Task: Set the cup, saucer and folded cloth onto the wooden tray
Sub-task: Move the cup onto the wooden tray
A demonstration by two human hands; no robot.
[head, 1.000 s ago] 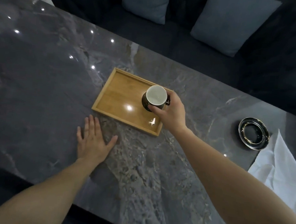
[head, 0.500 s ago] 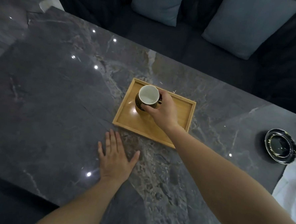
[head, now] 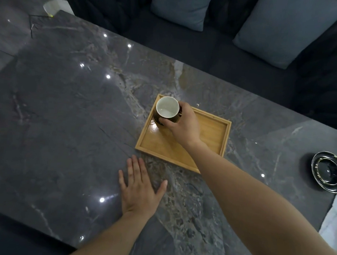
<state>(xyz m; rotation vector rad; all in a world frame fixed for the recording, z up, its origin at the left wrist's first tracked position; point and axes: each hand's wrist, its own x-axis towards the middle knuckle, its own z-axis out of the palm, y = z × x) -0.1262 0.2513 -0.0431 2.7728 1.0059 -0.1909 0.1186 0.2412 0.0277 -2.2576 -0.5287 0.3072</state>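
Observation:
A dark cup (head: 167,112) with a white inside stands upright at the far left corner of the wooden tray (head: 212,136). My right hand (head: 183,126) is wrapped around the cup's side. I cannot tell whether the cup's base touches the tray. My left hand (head: 139,186) lies flat on the table, fingers spread, just in front of the tray's near left corner. A black saucer (head: 328,171) with a gold rim sits on the table at the far right. Only a corner of the white cloth (head: 334,222) shows at the right edge, below the saucer.
The grey marble table (head: 65,121) has its far edge along a dark sofa (head: 217,51) with two grey cushions (head: 181,8). The table's near edge runs along the bottom left. A small white object (head: 51,6) lies on the floor beyond the table's far left corner.
My right hand has carried the cup from the tray's right side across to its far left corner. The view has shifted, so the cloth has slid mostly out of frame. My left hand stays flat.

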